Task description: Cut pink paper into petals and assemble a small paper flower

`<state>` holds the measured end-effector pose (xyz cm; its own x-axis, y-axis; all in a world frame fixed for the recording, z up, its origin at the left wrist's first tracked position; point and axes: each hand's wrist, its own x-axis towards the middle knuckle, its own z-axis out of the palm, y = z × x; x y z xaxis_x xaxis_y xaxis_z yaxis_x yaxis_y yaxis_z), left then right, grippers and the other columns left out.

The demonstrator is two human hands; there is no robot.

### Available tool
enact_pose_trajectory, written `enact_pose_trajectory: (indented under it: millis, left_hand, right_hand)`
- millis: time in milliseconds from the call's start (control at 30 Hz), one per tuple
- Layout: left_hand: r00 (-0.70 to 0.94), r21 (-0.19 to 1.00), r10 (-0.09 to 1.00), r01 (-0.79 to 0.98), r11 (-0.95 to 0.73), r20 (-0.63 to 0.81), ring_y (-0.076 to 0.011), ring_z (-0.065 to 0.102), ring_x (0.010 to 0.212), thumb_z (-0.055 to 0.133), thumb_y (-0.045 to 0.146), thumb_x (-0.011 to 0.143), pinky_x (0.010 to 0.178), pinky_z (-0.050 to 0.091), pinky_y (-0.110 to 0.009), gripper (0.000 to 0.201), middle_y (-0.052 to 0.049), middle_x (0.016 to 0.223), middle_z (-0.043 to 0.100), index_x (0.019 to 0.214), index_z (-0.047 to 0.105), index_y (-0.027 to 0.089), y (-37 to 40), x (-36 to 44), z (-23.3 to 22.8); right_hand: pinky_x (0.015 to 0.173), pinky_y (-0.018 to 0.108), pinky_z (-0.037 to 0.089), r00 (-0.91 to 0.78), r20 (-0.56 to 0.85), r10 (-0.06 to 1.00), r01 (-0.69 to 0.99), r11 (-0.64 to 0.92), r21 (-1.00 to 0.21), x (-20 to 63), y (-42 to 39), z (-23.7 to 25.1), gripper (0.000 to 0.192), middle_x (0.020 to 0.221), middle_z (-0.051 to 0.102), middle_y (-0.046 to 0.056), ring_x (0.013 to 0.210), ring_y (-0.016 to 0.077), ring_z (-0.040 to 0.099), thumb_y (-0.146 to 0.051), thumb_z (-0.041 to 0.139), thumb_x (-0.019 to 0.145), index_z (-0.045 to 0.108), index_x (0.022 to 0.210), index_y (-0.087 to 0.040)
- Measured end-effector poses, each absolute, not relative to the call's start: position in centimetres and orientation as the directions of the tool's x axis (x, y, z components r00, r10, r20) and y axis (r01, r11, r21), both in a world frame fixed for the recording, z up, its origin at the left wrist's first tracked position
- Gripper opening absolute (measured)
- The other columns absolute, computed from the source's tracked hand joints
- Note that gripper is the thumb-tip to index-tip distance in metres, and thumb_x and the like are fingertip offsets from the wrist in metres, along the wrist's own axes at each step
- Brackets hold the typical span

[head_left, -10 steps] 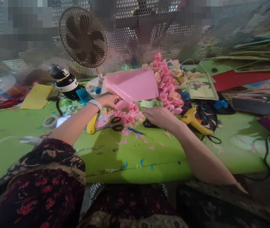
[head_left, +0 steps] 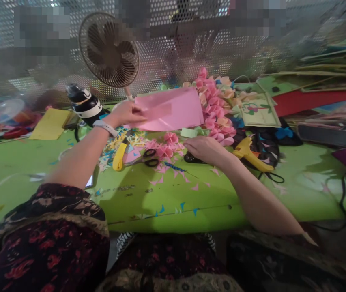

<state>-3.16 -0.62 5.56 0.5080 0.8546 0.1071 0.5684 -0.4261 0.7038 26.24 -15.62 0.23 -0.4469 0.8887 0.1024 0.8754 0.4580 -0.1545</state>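
two hands | left hand (head_left: 125, 114) grips pink paper (head_left: 173, 109) | no legible writing

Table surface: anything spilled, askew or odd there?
Yes: small paper scraps lie scattered over the green table near the scissors. The left hand holds pink paper above them.
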Motion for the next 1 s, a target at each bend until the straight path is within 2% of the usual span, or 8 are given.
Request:
enact_pose_trajectory:
  millis: [67,133,233,300,467,667,867,1000]
  left_hand:
    - [0.307,0.791,0.909,0.463,-0.401,0.281,-0.0123,0.042,0.067,0.081,0.015,0.068,0.069,0.032,-0.029,0.014,0.004,0.058,0.054,0.071,0.068,0.015,-1.2,-3.4,6.4]
    - [0.107,0.905,0.925,0.196,-0.378,0.364,-0.012,0.047,0.069,0.078,0.016,0.076,0.073,0.039,-0.03,0.01,0.003,0.067,0.062,0.075,0.068,0.016,-2.0,-3.0,6.6]
    - [0.019,0.969,0.992,-0.216,-0.118,0.125,-0.0144,0.061,0.073,0.072,0.015,0.081,0.075,0.049,-0.032,0.009,0.0,0.073,0.068,0.075,0.065,0.017,-4.2,-1.7,5.8]
    - [0.064,0.941,0.998,-0.338,0.007,0.016,-0.0148,0.066,0.077,0.07,0.011,0.081,0.078,0.053,-0.03,0.006,-0.001,0.077,0.07,0.08,0.066,0.016,-6.3,-0.5,4.8]
    - [0.191,0.849,0.974,-0.488,0.204,-0.124,-0.0147,0.069,0.075,0.071,0.011,0.079,0.078,0.057,-0.029,0.011,-0.003,0.083,0.074,0.089,0.067,0.014,-12.8,2.5,2.6]
    - [0.264,0.791,0.947,-0.533,0.301,-0.183,-0.0103,0.068,0.071,0.074,0.008,0.076,0.068,0.055,-0.021,0.015,-0.001,0.084,0.074,0.088,0.068,0.015,-16.6,3.5,1.4]
    - [0.003,0.75,0.96,-0.624,0.219,-0.278,-0.007,0.064,0.058,0.068,0.008,0.083,0.056,0.049,-0.016,0.011,0.002,0.068,0.069,0.076,0.063,0.015,-13.4,1.9,0.0]
    - [0.045,0.74,0.924,-0.584,0.333,-0.381,-0.0103,0.061,0.051,0.066,0.026,0.089,0.05,0.048,-0.02,0.015,0.001,0.061,0.067,0.079,0.064,0.015,-13.0,1.0,-1.4]
  right_hand:
    - [0.061,0.031,0.047,-0.421,0.123,0.899,0.89,0.435,-0.133,26.2,-15.6,0.0,0.032,0.085,0.073,0.01,0.076,0.022,0.067,-0.024,0.04,0.1,0.071,0.094,-0.016]
    - [0.066,0.034,0.051,-0.418,0.209,0.884,0.884,0.449,-0.132,26.2,-15.5,-0.1,0.03,0.092,0.075,0.012,0.083,0.0243,0.068,-0.024,0.043,0.099,0.071,0.103,-0.015]
    - [0.082,0.041,0.056,-0.429,0.453,0.782,0.822,0.545,-0.163,25.8,-15.6,-0.2,0.031,0.11,0.074,0.013,0.1,0.0261,0.068,-0.021,0.046,0.098,0.066,0.121,-0.015]
    - [0.091,0.044,0.055,-0.425,0.583,0.693,0.781,0.606,-0.152,25.3,-15.8,-0.1,0.034,0.121,0.071,0.013,0.11,0.0264,0.065,-0.019,0.047,0.098,0.062,0.128,-0.016]
    - [0.104,0.051,0.05,-0.463,0.698,0.547,0.722,0.689,-0.061,23.8,-16.8,0.0,0.042,0.142,0.058,0.01,0.13,0.0285,0.052,-0.017,0.053,0.095,0.057,0.136,-0.025]
    - [0.107,0.047,0.048,-0.606,0.675,0.421,0.589,0.808,0.024,22.8,-18.4,-0.2,0.021,0.144,0.057,0.003,0.138,0.0242,0.045,-0.025,0.059,0.095,0.07,0.112,-0.031]
    - [0.099,0.05,0.053,-0.57,0.692,0.443,0.465,0.868,-0.173,21.6,-18.2,-1.5,0.018,0.132,0.065,0.008,0.127,0.0258,0.055,-0.026,0.06,0.094,0.075,0.104,-0.026]
    - [0.087,0.044,0.059,-0.595,0.658,0.462,0.376,0.883,-0.28,21.1,-18.0,-2.5,0.019,0.115,0.072,0.009,0.106,0.0222,0.067,-0.021,0.059,0.095,0.076,0.103,-0.024]
